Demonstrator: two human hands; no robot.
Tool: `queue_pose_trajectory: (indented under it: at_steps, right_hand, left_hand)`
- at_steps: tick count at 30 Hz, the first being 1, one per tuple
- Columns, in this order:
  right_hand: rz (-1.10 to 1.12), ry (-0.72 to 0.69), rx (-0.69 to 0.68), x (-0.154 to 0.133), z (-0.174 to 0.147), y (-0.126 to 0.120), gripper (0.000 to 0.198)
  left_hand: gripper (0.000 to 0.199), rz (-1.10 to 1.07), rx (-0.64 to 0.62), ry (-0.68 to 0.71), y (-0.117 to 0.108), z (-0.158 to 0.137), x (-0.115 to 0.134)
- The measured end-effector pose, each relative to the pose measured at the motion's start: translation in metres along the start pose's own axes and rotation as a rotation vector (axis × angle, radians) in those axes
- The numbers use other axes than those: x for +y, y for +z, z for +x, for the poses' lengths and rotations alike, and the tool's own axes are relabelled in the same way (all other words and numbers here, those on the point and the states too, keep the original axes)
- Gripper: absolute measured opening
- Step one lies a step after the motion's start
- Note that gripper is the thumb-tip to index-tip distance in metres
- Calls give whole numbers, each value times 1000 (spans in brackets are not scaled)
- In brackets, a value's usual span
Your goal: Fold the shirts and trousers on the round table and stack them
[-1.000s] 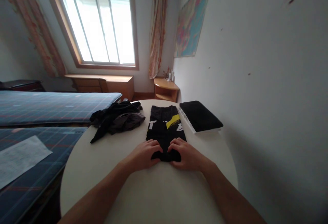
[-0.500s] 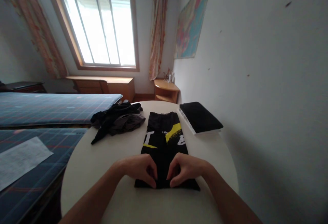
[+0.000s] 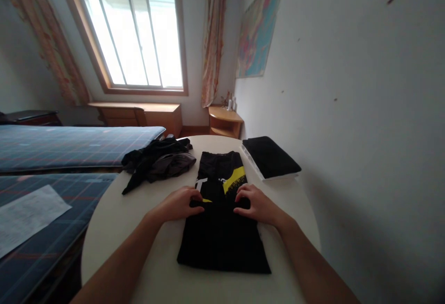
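A black shirt (image 3: 217, 169) with yellow and white print lies in a long folded strip on the round white table (image 3: 114, 243). Its near part is turned over, so plain black cloth covers the lower print. Along the upper edge of that turned-over part, my left hand (image 3: 179, 204) pinches the cloth at the left. Opposite it, my right hand (image 3: 259, 204) grips the same edge on the right, fingers curled over and thumb below. Both hands are closed, with a gap of black cloth between them.
A crumpled heap of dark clothes (image 3: 158, 160) lies at the table's back left. At the back right sits a stack of folded cloth (image 3: 273, 155), black on top and white beneath. Beds with plaid mattresses (image 3: 79, 148) stand left, a paper sheet (image 3: 31, 216) on the nearer one. The wall (image 3: 365, 155) rises close on the right.
Both hands have moved away from me, carrying the shirt's near edge up over the print. The strip is now doubled over at its near end and looks shorter.
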State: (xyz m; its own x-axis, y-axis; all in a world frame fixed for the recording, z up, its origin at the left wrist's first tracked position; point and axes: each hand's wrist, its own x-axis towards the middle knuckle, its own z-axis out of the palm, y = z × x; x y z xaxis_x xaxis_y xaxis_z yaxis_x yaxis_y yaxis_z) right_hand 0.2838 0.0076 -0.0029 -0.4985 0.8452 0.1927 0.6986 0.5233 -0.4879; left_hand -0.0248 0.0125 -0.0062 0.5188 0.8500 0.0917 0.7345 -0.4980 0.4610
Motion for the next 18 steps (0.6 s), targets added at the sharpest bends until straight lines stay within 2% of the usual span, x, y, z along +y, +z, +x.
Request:
queue_pose_trajectory:
  at_steps: [3,9,18]
  right_hand:
    - [46,23,-27,2,0,3,30]
    - [101,21,-66,6,1,2,20]
    - [37,1,-64,5,-1,1,10]
  left_hand:
    - [26,22,-5,25,0,0,3]
    - [26,-23,-73,-12,3,1,7]
    - [19,-18,-29,20,4,-2,9]
